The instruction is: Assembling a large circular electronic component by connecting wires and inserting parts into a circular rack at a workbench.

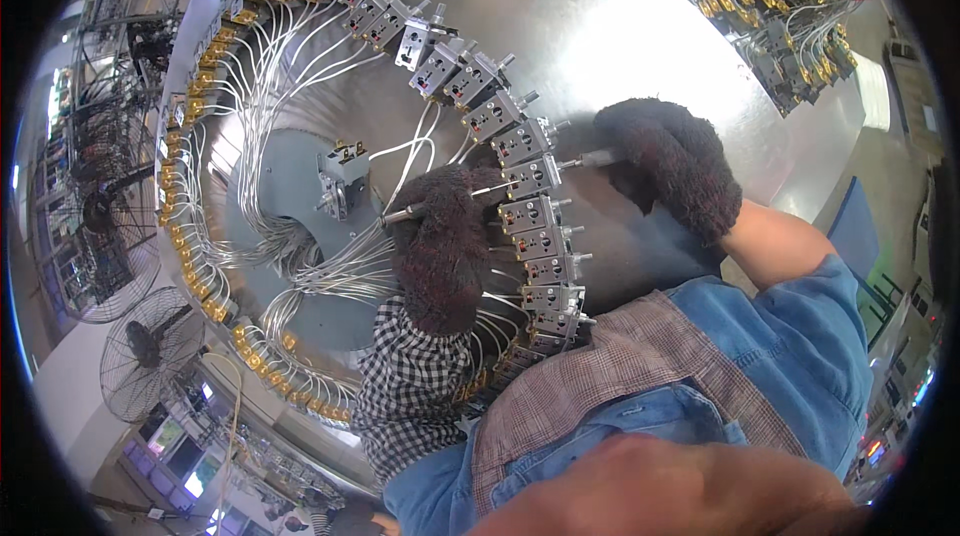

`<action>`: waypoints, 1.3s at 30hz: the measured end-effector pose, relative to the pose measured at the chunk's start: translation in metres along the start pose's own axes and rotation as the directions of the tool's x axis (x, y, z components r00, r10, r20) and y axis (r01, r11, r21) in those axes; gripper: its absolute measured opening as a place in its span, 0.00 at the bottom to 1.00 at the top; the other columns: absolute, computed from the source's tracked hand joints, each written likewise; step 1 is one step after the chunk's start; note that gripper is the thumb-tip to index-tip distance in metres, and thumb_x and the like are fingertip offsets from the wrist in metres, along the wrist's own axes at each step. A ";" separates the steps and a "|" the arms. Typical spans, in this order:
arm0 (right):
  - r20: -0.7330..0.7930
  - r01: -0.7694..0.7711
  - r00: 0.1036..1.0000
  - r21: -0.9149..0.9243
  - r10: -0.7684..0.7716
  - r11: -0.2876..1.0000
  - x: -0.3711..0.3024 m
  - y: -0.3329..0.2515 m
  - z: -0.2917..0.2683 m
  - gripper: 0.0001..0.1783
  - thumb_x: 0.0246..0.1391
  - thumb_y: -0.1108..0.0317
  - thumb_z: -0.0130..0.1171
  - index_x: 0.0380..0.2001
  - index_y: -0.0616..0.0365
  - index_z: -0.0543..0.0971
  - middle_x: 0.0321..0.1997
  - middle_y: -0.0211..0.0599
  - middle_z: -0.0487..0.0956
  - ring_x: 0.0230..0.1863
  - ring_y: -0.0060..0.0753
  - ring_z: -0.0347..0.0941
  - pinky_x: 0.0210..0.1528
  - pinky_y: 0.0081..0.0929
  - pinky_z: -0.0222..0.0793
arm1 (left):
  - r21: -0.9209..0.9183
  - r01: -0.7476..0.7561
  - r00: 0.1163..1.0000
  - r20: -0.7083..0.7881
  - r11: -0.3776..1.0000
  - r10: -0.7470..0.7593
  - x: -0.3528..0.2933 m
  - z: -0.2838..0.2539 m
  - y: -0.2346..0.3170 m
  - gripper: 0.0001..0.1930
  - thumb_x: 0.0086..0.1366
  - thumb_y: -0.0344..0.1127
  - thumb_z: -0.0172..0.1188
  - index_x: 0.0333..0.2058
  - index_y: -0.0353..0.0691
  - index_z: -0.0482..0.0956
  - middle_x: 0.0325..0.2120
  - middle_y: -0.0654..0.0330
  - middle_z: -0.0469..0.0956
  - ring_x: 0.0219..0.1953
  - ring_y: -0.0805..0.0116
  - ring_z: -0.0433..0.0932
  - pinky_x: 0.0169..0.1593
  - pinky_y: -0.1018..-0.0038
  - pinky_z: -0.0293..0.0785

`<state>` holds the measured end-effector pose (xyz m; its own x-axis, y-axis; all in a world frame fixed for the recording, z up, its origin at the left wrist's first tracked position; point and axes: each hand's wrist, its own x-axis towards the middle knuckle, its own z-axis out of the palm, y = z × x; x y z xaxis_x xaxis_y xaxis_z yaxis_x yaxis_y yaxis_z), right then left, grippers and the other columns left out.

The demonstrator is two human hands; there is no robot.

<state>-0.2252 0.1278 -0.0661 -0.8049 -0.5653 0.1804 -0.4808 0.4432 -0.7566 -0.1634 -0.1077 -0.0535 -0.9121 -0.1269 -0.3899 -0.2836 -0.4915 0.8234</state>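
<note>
Both my hands wear dark fuzzy gloves. My left hand (440, 241), in a checked sleeve, is closed on a thin metal rod (400, 215) inside a ring of small grey switch units (530, 176) mounted around a round metal turntable (620, 46). My right hand (672, 176) is outside the ring, gripping a slim metal tool (598, 160) whose tip touches the shaft of one unit. White wires (320, 266) with brass fittings (205, 66) run from the units toward the middle.
A lone grey unit (340, 176) sits on the inner disc. A second wired ring (780, 16) lies at the upper right. Floor fans (150, 341) stand at the left, below the turntable's edge.
</note>
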 end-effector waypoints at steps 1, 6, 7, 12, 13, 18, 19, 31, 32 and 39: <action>0.125 -0.163 0.980 0.064 0.154 0.985 -0.001 -0.002 -0.001 0.15 0.50 0.76 0.50 0.44 0.61 0.70 0.35 0.42 0.75 0.27 0.26 0.74 0.28 0.20 0.72 | 0.001 0.000 1.000 -0.001 1.000 0.000 0.001 -0.003 -0.003 0.10 0.60 0.33 0.51 0.40 0.36 0.68 0.35 0.55 0.70 0.39 0.60 0.72 0.44 0.65 0.72; 0.156 -0.458 0.872 0.596 0.464 0.660 0.000 -0.009 0.009 0.13 0.54 0.69 0.48 0.42 0.61 0.71 0.31 0.38 0.75 0.24 0.23 0.74 0.23 0.18 0.70 | 0.021 0.055 0.998 0.032 0.998 -0.056 0.002 -0.003 0.000 0.10 0.61 0.33 0.51 0.40 0.38 0.68 0.35 0.56 0.71 0.39 0.59 0.72 0.44 0.63 0.71; 0.103 -0.405 0.902 0.541 0.419 0.737 0.000 -0.009 0.010 0.14 0.55 0.66 0.48 0.42 0.61 0.72 0.29 0.36 0.76 0.24 0.23 0.74 0.22 0.18 0.69 | 0.022 0.055 0.998 0.034 0.998 -0.056 0.001 -0.001 0.001 0.10 0.61 0.33 0.51 0.40 0.38 0.68 0.35 0.56 0.71 0.39 0.59 0.72 0.44 0.63 0.71; 0.298 -0.613 0.720 0.697 0.627 0.372 0.005 -0.016 0.002 0.15 0.56 0.61 0.46 0.40 0.61 0.73 0.26 0.36 0.76 0.22 0.22 0.73 0.22 0.18 0.69 | -0.239 0.111 0.993 -0.007 0.965 -0.116 0.002 -0.003 -0.002 0.10 0.61 0.33 0.50 0.40 0.37 0.68 0.34 0.57 0.71 0.40 0.58 0.72 0.45 0.64 0.71; 0.380 -0.657 0.642 0.720 0.666 0.223 0.006 -0.017 0.000 0.15 0.56 0.61 0.47 0.40 0.61 0.73 0.26 0.36 0.76 0.22 0.22 0.73 0.22 0.18 0.69 | -0.238 0.109 0.993 -0.008 0.965 -0.114 0.002 -0.002 0.000 0.10 0.61 0.33 0.50 0.40 0.37 0.68 0.34 0.57 0.71 0.40 0.58 0.72 0.45 0.64 0.71; 0.218 -0.553 0.792 0.651 0.570 0.519 0.001 -0.016 0.003 0.16 0.55 0.63 0.48 0.43 0.61 0.71 0.27 0.36 0.75 0.24 0.23 0.72 0.23 0.18 0.69 | 0.716 -0.078 0.995 0.013 0.694 0.098 0.001 -0.004 0.004 0.09 0.62 0.34 0.49 0.39 0.37 0.68 0.38 0.56 0.68 0.41 0.59 0.70 0.47 0.66 0.69; 0.137 -0.498 0.806 0.684 0.576 0.533 0.000 -0.016 0.005 0.16 0.54 0.64 0.49 0.45 0.61 0.70 0.29 0.36 0.75 0.25 0.23 0.72 0.24 0.18 0.69 | 0.716 -0.079 0.995 0.017 0.693 0.096 0.002 -0.005 0.003 0.09 0.62 0.34 0.49 0.39 0.37 0.68 0.38 0.56 0.68 0.41 0.59 0.70 0.47 0.66 0.69; 0.222 -0.551 0.773 0.699 0.594 0.456 0.003 -0.017 0.003 0.18 0.51 0.68 0.52 0.46 0.61 0.69 0.35 0.38 0.75 0.28 0.25 0.73 0.26 0.20 0.69 | -0.208 0.127 0.991 0.060 0.970 -0.117 0.000 -0.007 -0.002 0.11 0.61 0.36 0.50 0.41 0.38 0.67 0.36 0.57 0.69 0.41 0.61 0.71 0.46 0.67 0.70; 0.220 -0.551 0.772 0.698 0.596 0.457 0.000 -0.015 0.004 0.18 0.51 0.68 0.52 0.46 0.61 0.69 0.35 0.38 0.75 0.28 0.25 0.73 0.26 0.20 0.69 | -0.189 0.110 0.993 0.065 0.976 -0.099 0.002 -0.007 -0.003 0.11 0.61 0.36 0.51 0.41 0.38 0.67 0.35 0.57 0.70 0.40 0.61 0.71 0.46 0.66 0.70; 0.123 -0.402 0.908 0.523 0.400 0.752 -0.012 0.004 0.015 0.17 0.49 0.76 0.50 0.45 0.60 0.69 0.38 0.41 0.74 0.23 0.26 0.73 0.23 0.18 0.69 | -0.101 0.014 1.000 0.003 0.995 -0.014 0.001 -0.001 -0.004 0.11 0.61 0.36 0.51 0.39 0.36 0.67 0.32 0.57 0.71 0.39 0.62 0.72 0.43 0.67 0.71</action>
<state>-0.2118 0.1256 -0.0810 -0.8807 -0.4216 -0.2158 0.1438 0.1961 -0.9700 -0.1631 -0.1065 -0.0571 -0.9089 -0.1173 -0.4001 -0.2654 -0.5774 0.7721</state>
